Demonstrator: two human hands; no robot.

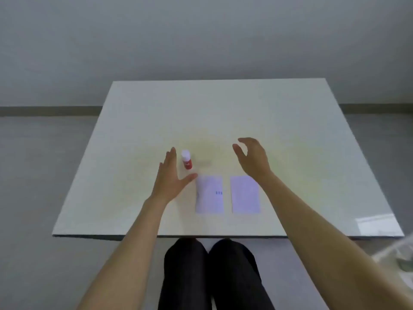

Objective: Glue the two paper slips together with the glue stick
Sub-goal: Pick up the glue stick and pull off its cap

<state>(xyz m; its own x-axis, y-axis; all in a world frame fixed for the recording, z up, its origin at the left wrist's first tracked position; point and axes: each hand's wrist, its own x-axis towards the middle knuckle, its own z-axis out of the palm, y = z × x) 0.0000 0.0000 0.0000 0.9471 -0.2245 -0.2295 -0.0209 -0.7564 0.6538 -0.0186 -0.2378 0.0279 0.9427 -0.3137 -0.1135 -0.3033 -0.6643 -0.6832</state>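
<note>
A small glue stick with a red body and a white cap stands upright on the white table. Two pale paper slips lie flat side by side nearer to me: the left slip carries small blue marks, the right slip looks blank. My left hand hovers open just left of the glue stick, thumb pointing towards the left slip, apart from the stick. My right hand is open with curled fingers above the table, beyond the right slip's far edge, holding nothing.
The table's near edge runs just above my knees. A clear plastic bag lies on the floor at the lower right. A grey wall stands behind the table.
</note>
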